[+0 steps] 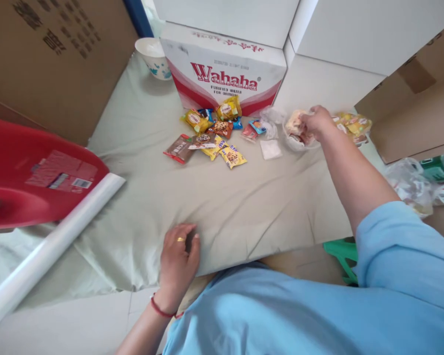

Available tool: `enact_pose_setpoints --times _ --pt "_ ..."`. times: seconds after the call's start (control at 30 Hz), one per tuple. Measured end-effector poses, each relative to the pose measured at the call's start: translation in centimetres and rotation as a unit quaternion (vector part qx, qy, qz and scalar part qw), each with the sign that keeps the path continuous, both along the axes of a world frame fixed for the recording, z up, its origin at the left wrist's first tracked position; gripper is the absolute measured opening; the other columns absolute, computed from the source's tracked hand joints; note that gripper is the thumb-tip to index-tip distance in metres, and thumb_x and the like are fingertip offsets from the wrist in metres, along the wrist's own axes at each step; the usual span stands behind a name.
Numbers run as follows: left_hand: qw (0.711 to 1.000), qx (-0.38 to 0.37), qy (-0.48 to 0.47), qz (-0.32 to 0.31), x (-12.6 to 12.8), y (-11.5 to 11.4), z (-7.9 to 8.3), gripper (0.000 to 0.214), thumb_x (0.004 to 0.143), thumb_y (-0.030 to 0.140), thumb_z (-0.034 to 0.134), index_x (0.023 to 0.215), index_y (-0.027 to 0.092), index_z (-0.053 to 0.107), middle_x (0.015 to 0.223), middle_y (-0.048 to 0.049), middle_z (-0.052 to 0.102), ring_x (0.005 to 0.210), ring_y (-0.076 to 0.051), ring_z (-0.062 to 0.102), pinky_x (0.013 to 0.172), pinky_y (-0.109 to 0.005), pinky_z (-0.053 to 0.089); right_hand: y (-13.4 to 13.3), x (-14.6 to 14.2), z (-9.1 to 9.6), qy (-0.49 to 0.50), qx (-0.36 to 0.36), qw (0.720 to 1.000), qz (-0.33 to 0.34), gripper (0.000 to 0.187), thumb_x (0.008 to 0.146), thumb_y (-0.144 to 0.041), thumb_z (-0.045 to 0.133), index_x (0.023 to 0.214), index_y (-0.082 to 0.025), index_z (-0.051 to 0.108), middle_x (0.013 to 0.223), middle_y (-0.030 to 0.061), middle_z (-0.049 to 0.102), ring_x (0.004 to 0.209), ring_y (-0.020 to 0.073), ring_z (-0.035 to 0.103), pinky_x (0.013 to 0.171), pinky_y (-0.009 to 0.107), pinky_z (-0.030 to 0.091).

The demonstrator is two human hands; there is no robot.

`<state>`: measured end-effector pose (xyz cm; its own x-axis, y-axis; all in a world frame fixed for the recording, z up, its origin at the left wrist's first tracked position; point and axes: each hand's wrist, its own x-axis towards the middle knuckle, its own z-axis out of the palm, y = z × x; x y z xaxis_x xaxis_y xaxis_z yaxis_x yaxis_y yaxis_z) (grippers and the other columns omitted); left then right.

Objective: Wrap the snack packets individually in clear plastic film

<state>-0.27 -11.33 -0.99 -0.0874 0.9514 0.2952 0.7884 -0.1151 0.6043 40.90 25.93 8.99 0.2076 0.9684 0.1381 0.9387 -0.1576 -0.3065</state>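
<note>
My right hand [316, 123] reaches far forward and is closed on a clear plastic bag of snacks [295, 129] lying on the pale green cloth [214, 197]. My left hand [178, 252] rests on the cloth near its front edge, fingers curled loosely, holding nothing; it wears a gold ring and a red wrist cord. A scatter of small wrapped snack packets [214, 135] lies in the middle, left of the bag. A small white square packet [271, 149] lies just below the bag.
A Wahaha water carton [225, 74] stands behind the snacks, a paper cup [153, 56] to its left. Brown cardboard boxes flank both sides. A red plastic stool [29, 172] and a roll of clear film [55, 241] lie at left. Yellow packets [355, 125] and plastic bags [410, 185] lie at right.
</note>
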Motion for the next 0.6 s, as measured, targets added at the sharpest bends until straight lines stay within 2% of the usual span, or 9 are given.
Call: enact_pose_setpoints --times 0.07,0.13,0.23,0.33,0.4,0.5,0.6 --pt "0.998 0.032 0.039 -0.023 0.5 -0.4 -0.2 0.019 0.099 0.021 0.055 0.114 0.02 0.066 0.11 -0.0119 0.072 0.111 -0.029 0.066 0.099 -0.046 0.055 -0.4 -1.7 -0.6 -0.019 -0.053 0.998 -0.014 0.041 0.109 -0.026 0.045 0.128 0.007 0.057 0.111 0.0223 0.07 0.087 0.0134 0.065 0.079 0.03 0.043" --pt "0.995 0.043 0.074 -0.044 1.0 -0.5 -0.3 0.02 0.098 0.018 0.055 0.114 0.019 0.067 0.111 -0.0135 0.071 0.112 -0.03 0.065 0.099 -0.048 0.054 -1.3 -2.7 -1.0 -0.05 -0.05 0.997 -0.01 0.036 0.109 -0.026 0.044 0.126 -0.002 0.064 0.113 0.0212 0.071 0.095 0.0201 0.066 0.085 0.034 0.045" --pt "0.993 0.039 0.096 -0.057 1.4 -0.4 -0.3 0.021 0.097 0.017 0.055 0.114 0.018 0.068 0.112 -0.0153 0.071 0.113 -0.032 0.065 0.098 -0.049 0.054 -2.9 -3.0 -0.8 -0.107 0.003 0.994 0.002 0.03 0.104 -0.03 0.051 0.12 -0.013 0.071 0.113 0.0188 0.07 0.103 0.0286 0.064 0.088 0.041 0.047" --pt "0.994 0.037 0.085 -0.056 1.4 -0.3 -0.2 0.022 0.097 0.017 0.054 0.113 0.019 0.069 0.111 -0.0144 0.071 0.113 -0.031 0.066 0.098 -0.048 0.054 -4.0 -3.7 0.2 -0.121 0.087 0.988 0.03 0.032 0.103 -0.035 0.053 0.12 -0.015 0.071 0.126 0.02 0.063 0.109 0.0295 0.061 0.089 0.042 0.048" --pt "0.994 0.038 0.085 -0.055 1.4 -0.3 -0.2 0.022 0.097 0.017 0.055 0.113 0.02 0.068 0.111 -0.0132 0.071 0.113 -0.03 0.066 0.097 -0.047 0.054 -4.3 -5.1 0.9 -0.121 0.116 0.984 0.066 0.034 0.105 -0.036 0.049 0.121 -0.015 0.071 0.129 0.0193 0.062 0.108 0.0282 0.06 0.091 0.042 0.047" --pt "0.993 0.045 0.091 -0.057 1.5 -0.3 -0.1 0.02 0.097 0.016 0.055 0.111 0.021 0.068 0.109 -0.0124 0.071 0.112 -0.03 0.066 0.096 -0.046 0.053 -4.2 -8.3 0.7 -0.145 0.064 0.979 0.128 0.033 0.105 -0.029 0.045 0.118 -0.014 0.072 0.118 0.0187 0.067 0.104 0.029 0.063 0.091 0.042 0.047" --pt "0.994 0.044 0.085 -0.061 1.6 -0.3 0.0 0.019 0.096 0.015 0.055 0.109 0.02 0.068 0.108 -0.0123 0.071 0.112 -0.03 0.066 0.096 -0.046 0.053 -3.7 -11.0 -1.2 -0.168 -0.023 0.974 0.15 0.028 0.099 -0.024 0.056 0.118 -0.009 0.071 0.117 0.0239 0.069 0.105 0.0325 0.066 0.09 0.043 0.049"
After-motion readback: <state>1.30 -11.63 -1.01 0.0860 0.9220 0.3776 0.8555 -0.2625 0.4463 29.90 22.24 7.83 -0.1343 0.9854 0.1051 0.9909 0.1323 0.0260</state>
